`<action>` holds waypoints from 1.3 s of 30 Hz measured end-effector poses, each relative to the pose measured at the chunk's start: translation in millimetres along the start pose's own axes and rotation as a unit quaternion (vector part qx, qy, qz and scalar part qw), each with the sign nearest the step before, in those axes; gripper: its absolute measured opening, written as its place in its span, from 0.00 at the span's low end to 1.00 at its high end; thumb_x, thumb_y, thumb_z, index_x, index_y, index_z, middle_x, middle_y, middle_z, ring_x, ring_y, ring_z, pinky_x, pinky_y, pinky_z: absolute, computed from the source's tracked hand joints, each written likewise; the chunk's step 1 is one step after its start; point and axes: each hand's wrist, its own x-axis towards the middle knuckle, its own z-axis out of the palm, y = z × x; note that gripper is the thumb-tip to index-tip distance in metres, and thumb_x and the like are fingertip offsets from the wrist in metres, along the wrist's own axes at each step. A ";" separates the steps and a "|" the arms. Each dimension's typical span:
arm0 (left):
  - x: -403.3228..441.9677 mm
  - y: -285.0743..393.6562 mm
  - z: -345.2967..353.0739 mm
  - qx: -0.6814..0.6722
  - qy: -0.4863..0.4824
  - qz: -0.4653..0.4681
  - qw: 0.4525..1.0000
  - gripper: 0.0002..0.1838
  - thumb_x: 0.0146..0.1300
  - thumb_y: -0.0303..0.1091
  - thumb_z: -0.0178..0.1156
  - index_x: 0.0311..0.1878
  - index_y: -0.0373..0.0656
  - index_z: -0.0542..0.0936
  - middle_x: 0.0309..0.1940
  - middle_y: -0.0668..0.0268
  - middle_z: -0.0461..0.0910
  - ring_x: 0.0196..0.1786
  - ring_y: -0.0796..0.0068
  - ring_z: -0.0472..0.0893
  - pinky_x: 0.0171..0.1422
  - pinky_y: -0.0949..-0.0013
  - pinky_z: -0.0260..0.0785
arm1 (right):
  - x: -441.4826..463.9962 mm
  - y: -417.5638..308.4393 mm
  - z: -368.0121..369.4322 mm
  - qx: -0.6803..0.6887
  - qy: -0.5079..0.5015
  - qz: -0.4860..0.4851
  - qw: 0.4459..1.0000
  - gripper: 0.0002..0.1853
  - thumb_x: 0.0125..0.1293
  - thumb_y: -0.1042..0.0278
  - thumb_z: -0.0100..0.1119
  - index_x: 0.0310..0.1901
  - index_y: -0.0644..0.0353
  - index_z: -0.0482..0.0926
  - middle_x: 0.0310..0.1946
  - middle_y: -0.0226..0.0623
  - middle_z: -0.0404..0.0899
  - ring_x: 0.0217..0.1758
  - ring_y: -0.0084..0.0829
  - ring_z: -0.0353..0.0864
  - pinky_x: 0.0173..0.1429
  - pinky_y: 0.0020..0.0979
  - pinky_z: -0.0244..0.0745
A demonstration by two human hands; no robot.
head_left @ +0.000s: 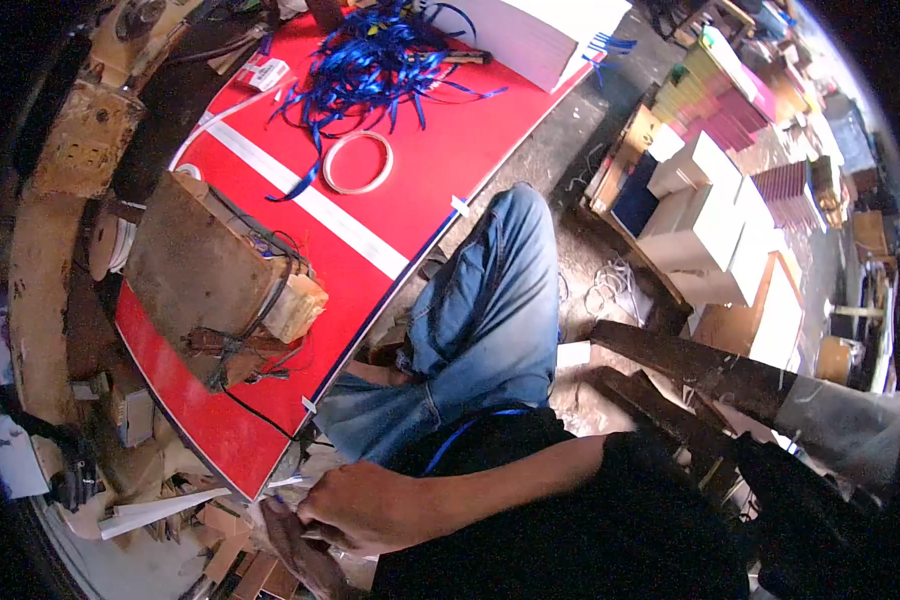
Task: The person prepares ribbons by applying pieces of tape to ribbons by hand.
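My right hand (358, 506) reaches across my body to the lower left, its fingers curled and closed. Whatever is in them is hidden or too small to name. Against it lies my left hand (303, 553), partly covered and dim, so its finger positions are unclear. Both hands are beside the near corner of a red tabletop (255, 440). A blue ribbon strip (460, 440) lies across my black shirt, above my right forearm.
On the tabletop are a tangled pile of blue ribbons (370, 70), a tape ring (327, 165), a white strip (310, 205) and a worn box with wires (195, 270). White box stacks (705, 220) stand right of my jeans. Cardboard scraps (228, 540) lie lower left.
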 end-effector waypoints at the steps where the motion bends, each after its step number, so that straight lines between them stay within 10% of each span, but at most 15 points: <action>1: 5.7 2.9 -5.5 -0.001 0.010 0.009 1.000 0.30 0.75 0.48 0.52 0.73 0.40 0.64 0.64 0.56 0.71 0.56 0.66 0.75 0.59 0.65 0.67 | -3.6 4.7 -4.4 -0.008 0.003 -0.020 1.000 0.09 0.61 0.64 0.64 0.39 0.60 0.82 0.30 0.47 0.83 0.35 0.53 0.84 0.38 0.48 0.80; 39: 21.6 -2.3 -37.3 0.012 0.045 0.057 0.997 0.14 0.76 0.38 0.50 0.58 0.41 0.70 0.36 0.67 0.70 0.35 0.78 0.69 0.37 0.71 0.63 | -13.3 14.1 -43.7 -0.009 -0.021 -0.003 1.000 0.09 0.68 0.63 0.62 0.39 0.60 0.85 0.28 0.50 0.82 0.32 0.52 0.84 0.35 0.47 0.77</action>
